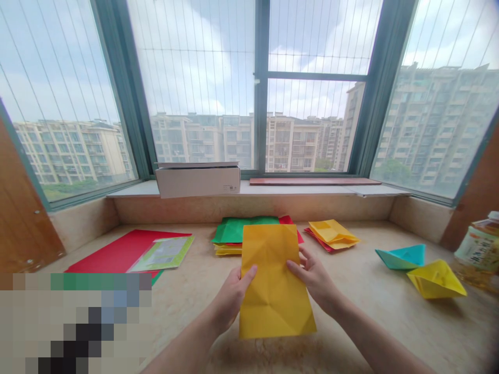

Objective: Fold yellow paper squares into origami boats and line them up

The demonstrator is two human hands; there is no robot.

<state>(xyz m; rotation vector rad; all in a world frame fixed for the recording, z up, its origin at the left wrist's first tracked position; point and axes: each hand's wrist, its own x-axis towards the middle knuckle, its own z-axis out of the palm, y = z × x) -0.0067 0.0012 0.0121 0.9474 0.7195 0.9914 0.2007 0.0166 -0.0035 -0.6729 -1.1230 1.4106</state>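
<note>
A creased yellow sheet of paper (275, 291) is held up over the counter, its fold lines crossing near the middle. My left hand (233, 293) grips its left edge, thumb on the near face and fingers hidden behind. On the right edge, my right hand (312, 272) pinches the sheet the same way. Behind the sheet lies a stack of creased green paper (237, 230) with red and yellow sheets in it, partly covered by the held sheet. A smaller pile of folded yellow paper (331, 232) rests to the right, with red paper underneath.
Flat red paper (113, 252) lies at left under a clear, green-edged packet (167, 253). A blue paper boat (403, 256) and a yellow paper boat (436, 280) sit at right beside a bottle (477, 249). A white box (198, 182) stands on the window ledge.
</note>
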